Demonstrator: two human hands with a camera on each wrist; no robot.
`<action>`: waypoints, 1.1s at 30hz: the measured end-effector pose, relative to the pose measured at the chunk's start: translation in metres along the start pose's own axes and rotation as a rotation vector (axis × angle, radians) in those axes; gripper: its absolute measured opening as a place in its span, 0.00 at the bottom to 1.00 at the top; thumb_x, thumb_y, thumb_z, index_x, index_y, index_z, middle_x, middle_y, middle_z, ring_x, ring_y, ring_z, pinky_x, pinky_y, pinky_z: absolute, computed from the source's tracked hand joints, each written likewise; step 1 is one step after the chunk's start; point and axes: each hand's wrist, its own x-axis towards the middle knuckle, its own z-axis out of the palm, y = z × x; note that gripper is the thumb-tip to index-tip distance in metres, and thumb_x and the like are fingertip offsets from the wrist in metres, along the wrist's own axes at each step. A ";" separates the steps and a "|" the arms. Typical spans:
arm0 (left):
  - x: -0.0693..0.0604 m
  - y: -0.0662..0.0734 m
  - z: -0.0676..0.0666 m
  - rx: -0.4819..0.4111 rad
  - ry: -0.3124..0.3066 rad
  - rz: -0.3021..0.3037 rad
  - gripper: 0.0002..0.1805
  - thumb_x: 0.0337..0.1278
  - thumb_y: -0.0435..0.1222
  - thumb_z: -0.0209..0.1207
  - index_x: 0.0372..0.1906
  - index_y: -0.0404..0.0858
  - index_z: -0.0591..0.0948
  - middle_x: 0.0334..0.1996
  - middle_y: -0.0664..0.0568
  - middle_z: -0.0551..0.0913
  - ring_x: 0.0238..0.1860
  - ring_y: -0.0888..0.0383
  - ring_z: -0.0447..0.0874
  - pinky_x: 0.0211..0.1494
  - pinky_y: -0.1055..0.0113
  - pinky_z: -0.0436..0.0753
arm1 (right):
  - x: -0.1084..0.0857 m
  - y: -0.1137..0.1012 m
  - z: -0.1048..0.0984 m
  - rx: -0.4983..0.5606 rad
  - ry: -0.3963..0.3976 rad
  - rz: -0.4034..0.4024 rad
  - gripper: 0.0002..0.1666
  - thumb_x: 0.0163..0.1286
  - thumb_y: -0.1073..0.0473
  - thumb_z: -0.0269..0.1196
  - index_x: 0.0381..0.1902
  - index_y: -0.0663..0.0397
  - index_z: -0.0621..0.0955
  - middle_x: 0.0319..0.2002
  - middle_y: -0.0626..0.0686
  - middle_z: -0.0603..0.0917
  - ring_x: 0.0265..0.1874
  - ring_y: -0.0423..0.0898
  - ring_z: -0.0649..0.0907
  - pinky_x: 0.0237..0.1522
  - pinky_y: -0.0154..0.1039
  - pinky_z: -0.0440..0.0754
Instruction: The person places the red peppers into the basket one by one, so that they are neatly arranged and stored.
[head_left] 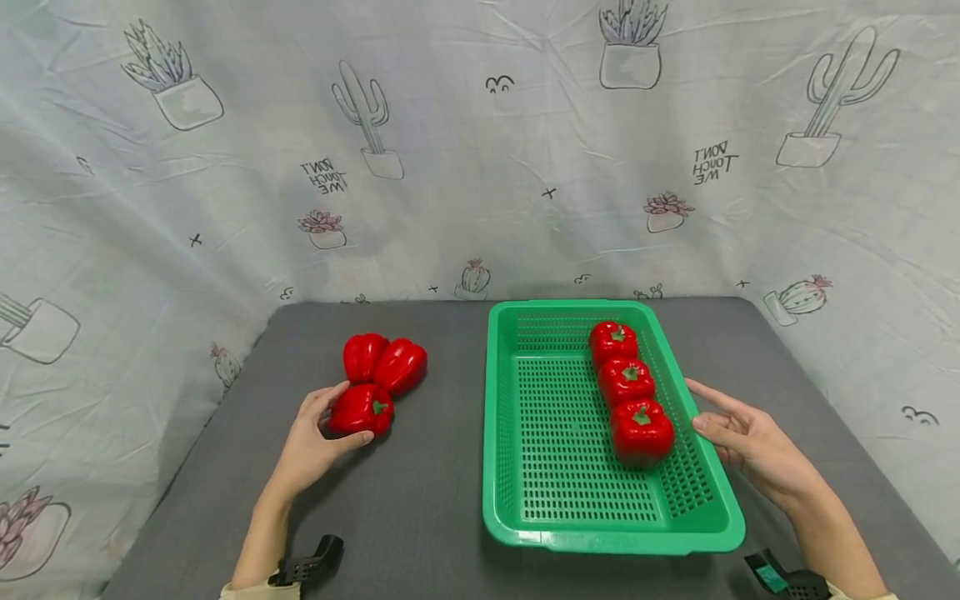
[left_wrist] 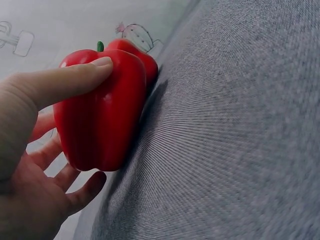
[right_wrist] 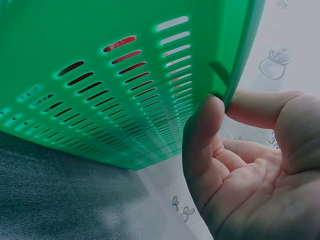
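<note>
Three red bell peppers lie together on the left of the grey table; the left hand [head_left: 309,446] has its thumb and fingers around the nearest pepper [head_left: 362,410]. In the left wrist view the thumb of the left hand [left_wrist: 50,135] presses on that pepper [left_wrist: 100,115], its stem upward. A green basket [head_left: 501,417] stands right of centre, with three peppers [head_left: 642,433] in a row along its right side. The right hand [head_left: 761,446] pinches the basket's right rim; the right wrist view shows the right hand [right_wrist: 250,160] with thumb and finger at the rim of the basket [right_wrist: 150,15].
A grey cloth covers the table [head_left: 435,483]. Behind and beside it hangs a pale curtain [head_left: 465,150] with cactus drawings. Two more peppers [head_left: 400,367] touch the far side of the one at the left hand.
</note>
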 end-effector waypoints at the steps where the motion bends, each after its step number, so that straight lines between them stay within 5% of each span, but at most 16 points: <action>1: 0.000 0.000 0.000 -0.001 0.001 -0.002 0.46 0.47 0.44 0.75 0.72 0.42 0.67 0.64 0.48 0.66 0.62 0.49 0.64 0.60 0.45 0.68 | 0.000 0.000 0.000 0.008 -0.001 0.002 0.35 0.78 0.69 0.49 0.78 0.56 0.52 0.18 0.49 0.63 0.18 0.47 0.65 0.37 0.42 0.82; 6: -0.001 0.001 0.000 -0.010 0.025 -0.016 0.44 0.48 0.46 0.75 0.72 0.44 0.68 0.61 0.51 0.67 0.60 0.52 0.65 0.59 0.55 0.73 | 0.001 0.000 0.000 0.023 0.004 0.016 0.36 0.78 0.69 0.49 0.78 0.56 0.51 0.21 0.48 0.73 0.22 0.43 0.74 0.37 0.42 0.83; 11: -0.002 0.007 -0.001 -0.037 0.057 -0.058 0.43 0.48 0.47 0.74 0.71 0.48 0.69 0.60 0.54 0.67 0.59 0.54 0.65 0.53 0.73 0.74 | 0.001 -0.002 0.000 -0.007 0.014 0.026 0.36 0.78 0.67 0.50 0.78 0.55 0.52 0.18 0.48 0.64 0.20 0.46 0.66 0.35 0.40 0.80; 23: 0.000 0.009 -0.004 -0.115 0.174 -0.101 0.43 0.52 0.43 0.73 0.73 0.44 0.66 0.62 0.50 0.67 0.60 0.51 0.65 0.53 0.79 0.72 | 0.001 -0.002 0.000 0.001 0.019 0.047 0.36 0.78 0.66 0.50 0.78 0.52 0.53 0.23 0.48 0.77 0.26 0.42 0.78 0.41 0.44 0.83; 26: -0.001 0.007 -0.004 -0.148 0.199 -0.130 0.43 0.53 0.44 0.72 0.73 0.43 0.66 0.63 0.51 0.67 0.60 0.52 0.66 0.51 0.80 0.74 | 0.001 0.000 0.001 -0.009 0.020 0.032 0.35 0.78 0.67 0.50 0.78 0.53 0.53 0.18 0.47 0.71 0.19 0.42 0.71 0.34 0.42 0.80; 30: -0.003 0.003 -0.003 -0.185 0.223 -0.166 0.41 0.56 0.45 0.70 0.72 0.41 0.66 0.64 0.50 0.67 0.59 0.52 0.67 0.49 0.79 0.75 | 0.001 0.001 0.001 -0.060 0.055 0.038 0.35 0.78 0.66 0.51 0.78 0.54 0.54 0.16 0.48 0.54 0.16 0.48 0.56 0.27 0.48 0.62; 33: -0.002 0.004 -0.004 -0.243 0.253 -0.183 0.39 0.57 0.44 0.69 0.71 0.41 0.67 0.63 0.50 0.69 0.57 0.53 0.69 0.48 0.78 0.77 | 0.001 0.001 0.001 -0.071 0.064 0.047 0.35 0.78 0.65 0.51 0.78 0.54 0.54 0.17 0.49 0.54 0.17 0.51 0.55 0.27 0.45 0.67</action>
